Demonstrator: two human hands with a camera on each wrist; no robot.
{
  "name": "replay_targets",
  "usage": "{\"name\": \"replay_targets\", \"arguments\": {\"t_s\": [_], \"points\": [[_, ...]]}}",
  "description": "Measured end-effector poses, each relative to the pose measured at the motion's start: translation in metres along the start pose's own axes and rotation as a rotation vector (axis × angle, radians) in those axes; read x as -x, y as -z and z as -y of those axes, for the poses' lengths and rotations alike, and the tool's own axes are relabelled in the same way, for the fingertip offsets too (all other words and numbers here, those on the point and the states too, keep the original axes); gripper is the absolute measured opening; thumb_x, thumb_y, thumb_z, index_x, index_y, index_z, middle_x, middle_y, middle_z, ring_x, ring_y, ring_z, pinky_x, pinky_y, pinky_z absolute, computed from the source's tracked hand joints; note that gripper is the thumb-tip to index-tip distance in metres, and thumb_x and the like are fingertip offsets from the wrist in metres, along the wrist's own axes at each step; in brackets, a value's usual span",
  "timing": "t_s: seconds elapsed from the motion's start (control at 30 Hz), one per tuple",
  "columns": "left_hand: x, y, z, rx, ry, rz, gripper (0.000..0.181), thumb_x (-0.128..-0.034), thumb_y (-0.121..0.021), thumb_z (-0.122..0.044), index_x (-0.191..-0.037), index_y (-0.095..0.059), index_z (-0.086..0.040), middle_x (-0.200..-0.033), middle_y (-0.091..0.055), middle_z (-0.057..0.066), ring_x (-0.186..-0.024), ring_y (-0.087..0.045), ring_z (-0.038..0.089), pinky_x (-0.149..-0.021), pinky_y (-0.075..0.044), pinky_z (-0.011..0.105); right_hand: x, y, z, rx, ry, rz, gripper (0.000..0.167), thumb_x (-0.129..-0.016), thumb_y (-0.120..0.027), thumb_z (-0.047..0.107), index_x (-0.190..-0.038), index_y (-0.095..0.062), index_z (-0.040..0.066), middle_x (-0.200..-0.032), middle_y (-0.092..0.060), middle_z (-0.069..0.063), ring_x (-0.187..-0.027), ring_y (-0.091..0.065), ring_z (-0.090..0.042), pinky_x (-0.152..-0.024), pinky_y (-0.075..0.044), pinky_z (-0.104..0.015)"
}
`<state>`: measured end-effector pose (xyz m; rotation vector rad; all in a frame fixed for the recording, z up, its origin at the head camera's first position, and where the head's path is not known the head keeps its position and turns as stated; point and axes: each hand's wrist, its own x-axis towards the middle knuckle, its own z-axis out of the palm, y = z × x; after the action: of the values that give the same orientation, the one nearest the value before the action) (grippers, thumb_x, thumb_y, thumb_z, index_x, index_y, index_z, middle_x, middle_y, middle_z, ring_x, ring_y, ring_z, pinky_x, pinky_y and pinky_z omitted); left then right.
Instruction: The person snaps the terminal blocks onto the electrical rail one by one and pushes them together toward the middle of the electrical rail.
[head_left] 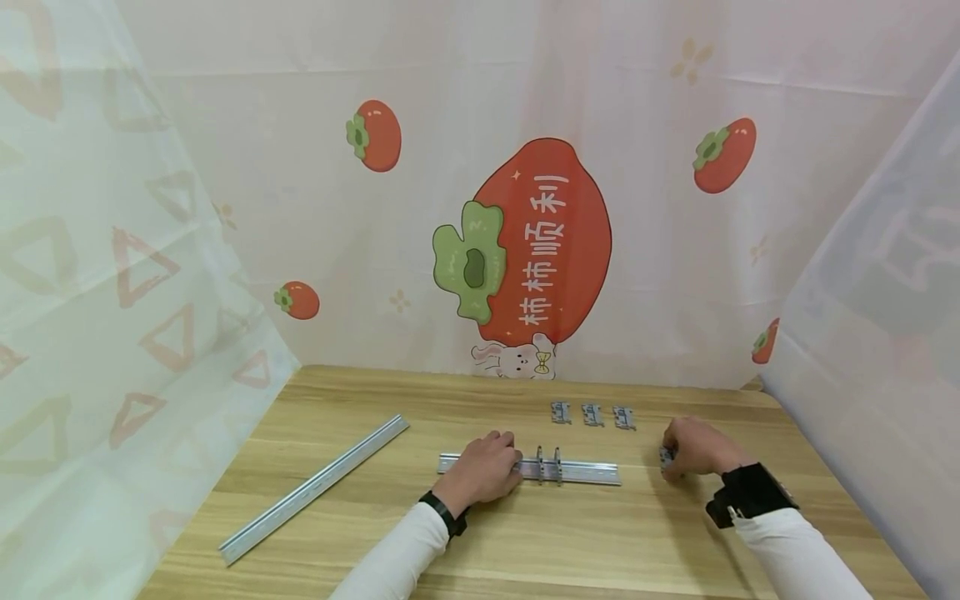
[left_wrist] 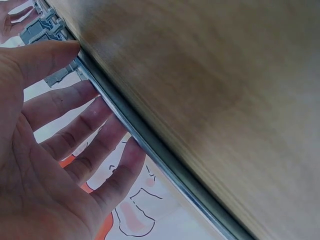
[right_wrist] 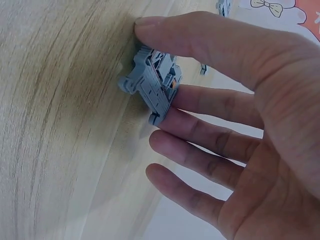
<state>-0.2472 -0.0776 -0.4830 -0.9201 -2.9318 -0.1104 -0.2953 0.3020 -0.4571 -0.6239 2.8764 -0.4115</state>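
Note:
My left hand (head_left: 483, 468) lies over a slotted metal DIN rail (head_left: 592, 472), holding it between thumb and fingers. Two grey terminal blocks (head_left: 548, 467) stand upright on that rail, just right of the hand. Another grey block part (left_wrist: 62, 75) shows between thumb and index finger in the left wrist view; how it sits cannot be made out. Over at the right, my right hand (head_left: 699, 447) pinches a grey terminal block (right_wrist: 159, 82) between thumb and fingers, low over the wooden table, its other fingers loosely extended.
Three more terminal blocks (head_left: 592, 415) lie in a row behind the rail, toward the back of the table (head_left: 555, 542). A longer DIN rail (head_left: 315, 492) lies diagonally at the left. Printed curtains (head_left: 637, 333) hang behind the table and on both sides.

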Motion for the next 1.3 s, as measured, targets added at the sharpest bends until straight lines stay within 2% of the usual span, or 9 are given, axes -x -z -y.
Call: {"name": "replay_targets", "arguments": {"t_s": [0.2, 0.4, 0.53, 0.63, 0.8, 0.93, 1.03, 1.3], "points": [[0.0, 0.0, 0.0, 0.003, -0.001, -0.011, 0.021, -0.0983, -0.068, -0.033, -0.109, -0.077, -0.018, -0.095, -0.055, -0.003, -0.085, -0.052, 0.015, -0.069, -0.049, 0.031, -0.001, 0.001, 0.004, 0.022, -0.017, -0.002, 0.028, -0.064, -0.092, 0.014, -0.075, -0.067, 0.01, -0.071, -0.05, 0.003, -0.065, -0.045, -0.015, -0.058, -0.037, -0.033], [0.0, -0.002, 0.001, 0.002, -0.005, -0.014, 0.02, -0.0983, -0.068, -0.033, -0.108, -0.077, -0.018, -0.095, -0.055, -0.003, -0.083, -0.051, 0.014, -0.067, -0.048, 0.03, 0.0, 0.002, 0.006, 0.013, -0.012, -0.009, 0.033, -0.066, -0.092, 0.017, -0.091, -0.073, 0.006, -0.081, -0.059, -0.001, -0.072, -0.052, -0.017, -0.063, -0.046, -0.037], [0.0, -0.003, 0.002, 0.006, -0.007, -0.016, 0.019, -0.0986, -0.067, -0.032, -0.107, -0.078, -0.019, -0.095, -0.055, -0.003, -0.083, -0.05, 0.014, -0.067, -0.047, 0.03, 0.0, 0.003, 0.011, -0.018, 0.003, -0.022, 0.038, -0.066, -0.091, 0.019, -0.096, -0.073, 0.005, -0.084, -0.06, -0.002, -0.072, -0.053, -0.016, -0.064, -0.047, -0.037], [-0.001, -0.003, 0.002, 0.01, -0.004, -0.014, 0.019, -0.0983, -0.068, -0.032, -0.107, -0.078, -0.019, -0.094, -0.055, -0.003, -0.083, -0.05, 0.014, -0.067, -0.047, 0.03, 0.0, 0.004, 0.016, -0.031, 0.035, -0.039, 0.037, -0.067, -0.091, 0.02, -0.094, -0.069, 0.007, -0.082, -0.058, -0.001, -0.071, -0.05, -0.015, -0.063, -0.045, -0.035], [-0.001, -0.004, 0.002, 0.007, -0.006, -0.011, 0.02, -0.0985, -0.067, -0.034, -0.107, -0.077, -0.019, -0.095, -0.055, -0.003, -0.083, -0.051, 0.014, -0.067, -0.047, 0.03, -0.001, 0.007, 0.028, -0.035, 0.087, -0.059, 0.033, -0.07, -0.088, 0.018, -0.091, -0.065, 0.008, -0.081, -0.057, 0.001, -0.071, -0.049, -0.013, -0.063, -0.044, -0.032], [-0.001, -0.004, 0.002, 0.01, -0.01, -0.012, 0.02, -0.0989, -0.067, -0.033, -0.108, -0.077, -0.018, -0.095, -0.055, -0.003, -0.084, -0.051, 0.015, -0.067, -0.047, 0.03, -0.005, 0.012, 0.04, -0.083, 0.102, -0.043, 0.029, -0.071, -0.086, 0.014, -0.09, -0.066, 0.007, -0.081, -0.057, 0.0, -0.073, -0.05, -0.015, -0.064, -0.044, -0.031], [-0.002, -0.004, 0.003, 0.013, -0.009, -0.009, 0.02, -0.0989, -0.067, -0.033, -0.108, -0.077, -0.018, -0.095, -0.055, -0.003, -0.083, -0.05, 0.015, -0.066, -0.046, 0.03, -0.007, 0.015, 0.046, -0.113, 0.12, -0.023, 0.028, -0.074, -0.086, 0.013, -0.094, -0.068, 0.005, -0.086, -0.06, -0.001, -0.078, -0.055, -0.018, -0.068, -0.047, -0.034], [-0.002, -0.005, 0.003, 0.009, -0.006, -0.007, 0.02, -0.0985, -0.067, -0.033, -0.108, -0.077, -0.018, -0.097, -0.056, -0.003, -0.084, -0.051, 0.015, -0.068, -0.048, 0.031, -0.012, 0.017, 0.058, -0.181, 0.18, -0.017, 0.042, -0.078, -0.087, 0.014, -0.112, -0.069, -0.002, -0.102, -0.068, -0.004, -0.095, -0.066, -0.026, -0.083, -0.054, -0.046]]}}
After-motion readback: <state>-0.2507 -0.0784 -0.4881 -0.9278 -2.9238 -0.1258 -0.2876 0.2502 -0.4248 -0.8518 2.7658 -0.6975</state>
